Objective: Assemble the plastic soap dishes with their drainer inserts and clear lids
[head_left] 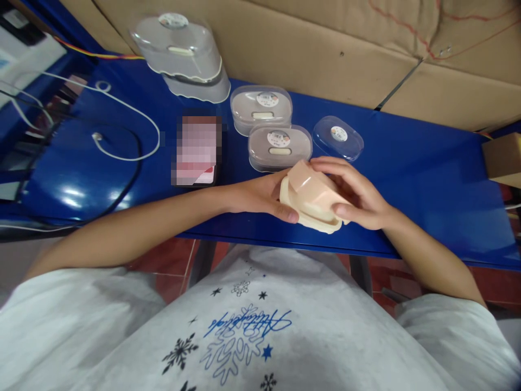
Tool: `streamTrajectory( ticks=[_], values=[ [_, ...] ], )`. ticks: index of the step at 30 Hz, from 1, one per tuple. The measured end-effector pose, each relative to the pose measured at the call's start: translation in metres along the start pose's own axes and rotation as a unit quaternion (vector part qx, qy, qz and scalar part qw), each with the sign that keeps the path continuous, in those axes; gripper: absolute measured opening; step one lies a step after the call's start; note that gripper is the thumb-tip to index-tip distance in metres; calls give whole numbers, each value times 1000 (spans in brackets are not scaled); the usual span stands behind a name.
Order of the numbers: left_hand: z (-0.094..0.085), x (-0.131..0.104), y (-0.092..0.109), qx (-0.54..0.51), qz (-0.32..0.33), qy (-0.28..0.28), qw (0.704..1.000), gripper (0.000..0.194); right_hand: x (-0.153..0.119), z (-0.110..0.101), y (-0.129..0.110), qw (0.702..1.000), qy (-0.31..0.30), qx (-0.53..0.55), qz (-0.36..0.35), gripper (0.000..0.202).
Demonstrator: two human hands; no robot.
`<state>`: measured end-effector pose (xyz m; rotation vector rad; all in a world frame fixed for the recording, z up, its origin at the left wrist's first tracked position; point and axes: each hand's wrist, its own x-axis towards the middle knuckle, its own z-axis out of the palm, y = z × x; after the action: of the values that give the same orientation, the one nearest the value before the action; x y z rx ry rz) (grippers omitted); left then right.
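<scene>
Near the table's front edge, my left hand [272, 198] grips the left side of a cream oval plastic tray [315, 217], thumb over its rim. My right hand [362, 195] is closed around a peach plastic piece [313, 187] with a box-like raised part. That piece sits tilted over the tray, touching it; whether it is fixed there I cannot tell. Just behind my hands stands an oval container with a clear lid and round sticker [280, 149]. A similar lidded container [261, 108] is behind it. To the right lies a loose clear oval lid [338, 138].
More clear-lidded oval containers [179, 51] are stacked at the back left of the blue table [427, 179]. A phone with a blurred-out screen [197, 146] lies left of the containers. A white cable [157, 133] loops across the left side. Cardboard [305, 49] lines the back.
</scene>
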<state>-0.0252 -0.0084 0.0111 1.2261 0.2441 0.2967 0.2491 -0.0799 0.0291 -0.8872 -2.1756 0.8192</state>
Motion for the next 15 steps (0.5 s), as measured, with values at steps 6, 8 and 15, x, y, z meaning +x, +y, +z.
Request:
streamTrajectory(
  ticks=[6,8,15],
  values=[
    [-3,-4,-11,23,-67,48,996,84,1,-12,5,990,103,-37,85,76],
    [-5,-4,-13,50,-72,59,994,75,3,-15,10,982,132,-88,99,74],
    [-3,-5,-14,255,33,68,964,29,0,-14,28,946,117,-269,140,56]
  ],
)
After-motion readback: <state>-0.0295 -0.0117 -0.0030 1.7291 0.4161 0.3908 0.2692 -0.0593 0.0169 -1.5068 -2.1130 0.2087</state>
